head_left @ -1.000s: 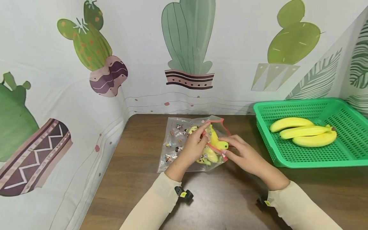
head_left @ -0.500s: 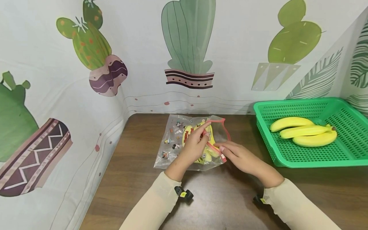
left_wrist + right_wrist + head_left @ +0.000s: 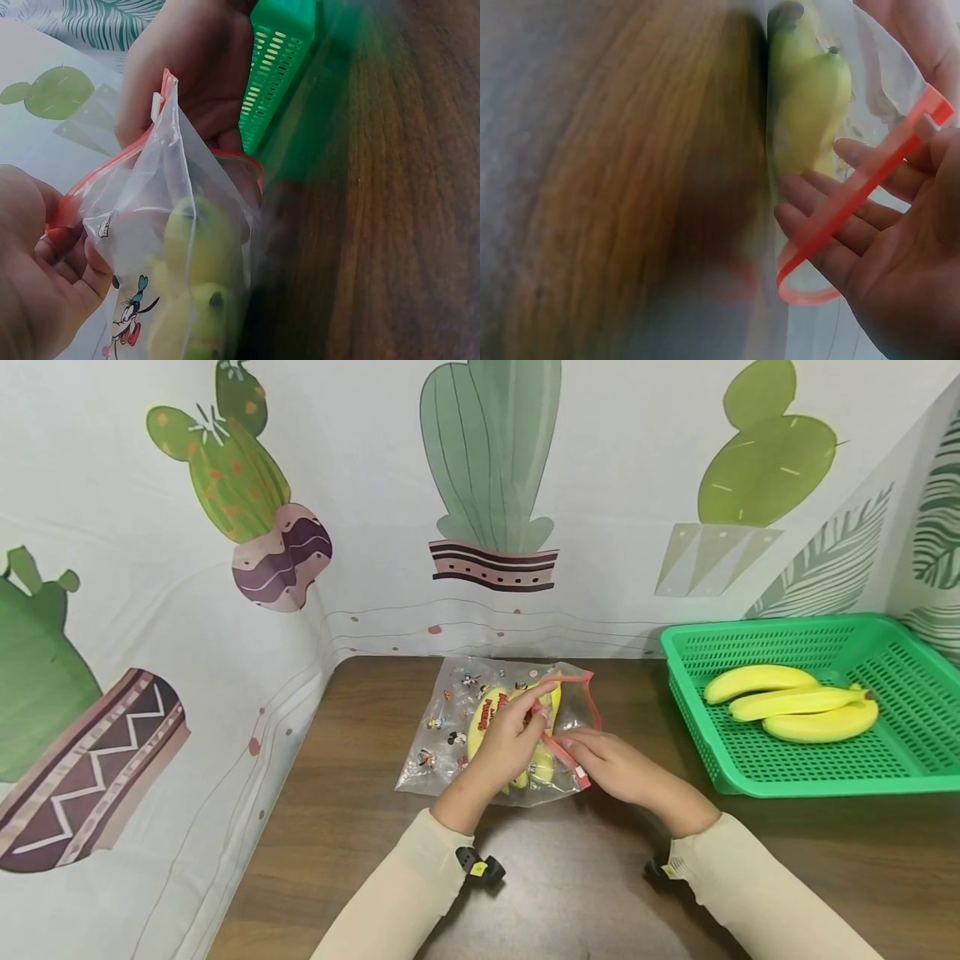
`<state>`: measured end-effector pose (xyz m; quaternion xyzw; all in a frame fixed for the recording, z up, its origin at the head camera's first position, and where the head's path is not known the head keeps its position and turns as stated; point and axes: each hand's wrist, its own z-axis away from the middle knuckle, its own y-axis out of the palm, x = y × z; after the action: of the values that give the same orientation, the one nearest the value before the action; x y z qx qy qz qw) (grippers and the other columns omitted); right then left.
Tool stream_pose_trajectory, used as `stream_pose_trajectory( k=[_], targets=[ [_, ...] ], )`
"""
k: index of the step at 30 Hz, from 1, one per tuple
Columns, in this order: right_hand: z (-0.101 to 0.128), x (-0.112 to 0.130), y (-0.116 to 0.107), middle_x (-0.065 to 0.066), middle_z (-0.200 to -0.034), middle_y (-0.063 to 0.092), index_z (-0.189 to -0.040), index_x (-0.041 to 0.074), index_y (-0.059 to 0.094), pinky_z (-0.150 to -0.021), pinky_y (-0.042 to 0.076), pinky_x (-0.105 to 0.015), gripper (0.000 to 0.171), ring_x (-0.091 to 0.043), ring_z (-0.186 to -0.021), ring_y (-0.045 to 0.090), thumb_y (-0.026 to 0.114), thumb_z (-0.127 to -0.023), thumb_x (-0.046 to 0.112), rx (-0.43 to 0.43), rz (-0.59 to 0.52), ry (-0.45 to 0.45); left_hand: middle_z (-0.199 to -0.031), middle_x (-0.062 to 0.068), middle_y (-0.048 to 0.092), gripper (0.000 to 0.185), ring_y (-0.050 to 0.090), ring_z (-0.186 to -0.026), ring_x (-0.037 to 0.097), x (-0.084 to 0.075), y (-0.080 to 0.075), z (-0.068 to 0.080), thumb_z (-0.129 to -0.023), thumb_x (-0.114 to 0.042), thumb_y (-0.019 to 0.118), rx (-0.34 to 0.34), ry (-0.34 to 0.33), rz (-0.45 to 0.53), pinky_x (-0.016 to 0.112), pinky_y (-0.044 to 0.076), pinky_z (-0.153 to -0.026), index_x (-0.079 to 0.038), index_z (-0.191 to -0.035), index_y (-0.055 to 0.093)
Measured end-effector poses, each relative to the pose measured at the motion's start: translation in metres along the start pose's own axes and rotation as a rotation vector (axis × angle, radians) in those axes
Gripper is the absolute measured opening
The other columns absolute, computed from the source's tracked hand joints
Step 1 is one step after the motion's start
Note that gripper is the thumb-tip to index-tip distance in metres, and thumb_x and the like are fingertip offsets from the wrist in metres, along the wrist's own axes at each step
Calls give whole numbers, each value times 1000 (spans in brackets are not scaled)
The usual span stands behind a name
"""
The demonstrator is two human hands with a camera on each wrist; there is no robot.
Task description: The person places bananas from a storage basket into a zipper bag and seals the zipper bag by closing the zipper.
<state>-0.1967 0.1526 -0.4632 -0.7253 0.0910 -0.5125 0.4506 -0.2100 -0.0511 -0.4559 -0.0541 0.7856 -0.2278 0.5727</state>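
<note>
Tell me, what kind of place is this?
Probably a staged tabletop set: a wooden table boxed in by cactus-print cloth, with a green basket and a zip bag of bananas.

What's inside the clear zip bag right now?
Yellow bananas lie inside the zip bag, stem ends toward its red mouth. The left hand covers part of them, so their number cannot be told.

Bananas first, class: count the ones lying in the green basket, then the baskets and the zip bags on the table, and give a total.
Bananas in the green basket: 3
Green basket: 1
Zip bag: 1
Total: 5
The bag also holds bananas, too overlapped to count.
</note>
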Motion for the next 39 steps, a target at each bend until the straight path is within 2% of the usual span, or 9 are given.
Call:
stream_pose_trajectory(
  k=[4, 6, 8, 11, 17, 21, 24, 32, 39],
  targets=[
    [-4, 0, 2, -9, -141, 62, -140, 9, 60, -114, 40, -56, 42, -34, -137, 53, 37, -109, 24, 14, -12, 17, -142, 2, 59, 45, 45, -61, 9, -1, 0, 1, -104, -12, 46, 9, 24, 0, 22, 41, -54, -19, -148, 52],
    [-7, -1, 2, -8, -143, 60, -139, 11, 60, -115, 39, -55, 41, -33, -139, 52, 36, -110, 25, 19, -27, 15, -126, 5, 65, 44, 44, -57, 9, -1, 0, 1, -104, -12, 46, 15, 20, 1, 22, 41, -53, -22, -147, 53],
    [-9, -1, 3, -7, -145, 58, -140, 12, 59, -116, 38, -55, 42, -33, -141, 50, 34, -110, 26, 26, -45, 14, -129, 3, 65, 44, 41, -53, 9, -1, 0, 2, -105, -13, 46, 26, 14, 10, 23, 39, -51, -23, -147, 53],
    [-11, -2, 4, -9, -147, 56, -142, 11, 57, -117, 36, -56, 44, -34, -143, 47, 32, -111, 28, 37, -66, 31, -96, 2, 62, 43, 43, -55, 9, -2, 0, 2, -105, -15, 46, 25, -1, 4, 23, 40, -52, -29, -145, 54],
    [-13, 1, 6, -17, -150, 52, -147, 5, 51, -116, 35, -59, 51, -38, -143, 45, 29, -110, 31, 64, -94, 93, -91, -1, 56, 41, 45, -59, 8, -3, 0, 2, -104, -15, 47, 14, -10, -6, 23, 42, -53, -23, -143, 57],
    [-16, 1, 7, -12, -120, 67, -121, 6, 65, -102, 47, -48, 46, -27, -116, 60, 28, -110, 30, 75, -86, 104, -94, 0, 56, 41, 45, -60, 8, -3, 0, 3, -104, -16, 46, 17, -20, 0, 23, 42, -54, -27, -143, 57],
    [-17, 0, 7, -6, -103, 64, -104, 11, 63, -90, 46, -41, 39, -20, -98, 56, 28, -109, 27, 76, -72, 101, -93, 0, 55, 42, 45, -60, 9, -3, 0, 3, -105, -17, 46, 20, -25, 4, 23, 42, -53, -29, -143, 56],
    [-21, -2, 9, 2, -75, 50, -81, 15, 54, -76, 43, -34, 42, -15, -76, 52, 28, -110, 29, 82, -99, 108, -87, 1, 56, 42, 46, -62, 9, -2, 0, 1, -102, -13, 48, -1, -14, 16, 23, 42, -56, -24, -141, 59],
    [-18, -3, 10, 1, -93, 63, -114, 14, 67, -89, 46, -40, 44, -18, -94, 57, 27, -110, 32, 59, -89, 121, -91, 0, 54, 41, 47, -68, 9, -2, -1, 2, -101, -12, 49, -37, -51, -5, 22, 42, -58, -21, -139, 61]
  ],
)
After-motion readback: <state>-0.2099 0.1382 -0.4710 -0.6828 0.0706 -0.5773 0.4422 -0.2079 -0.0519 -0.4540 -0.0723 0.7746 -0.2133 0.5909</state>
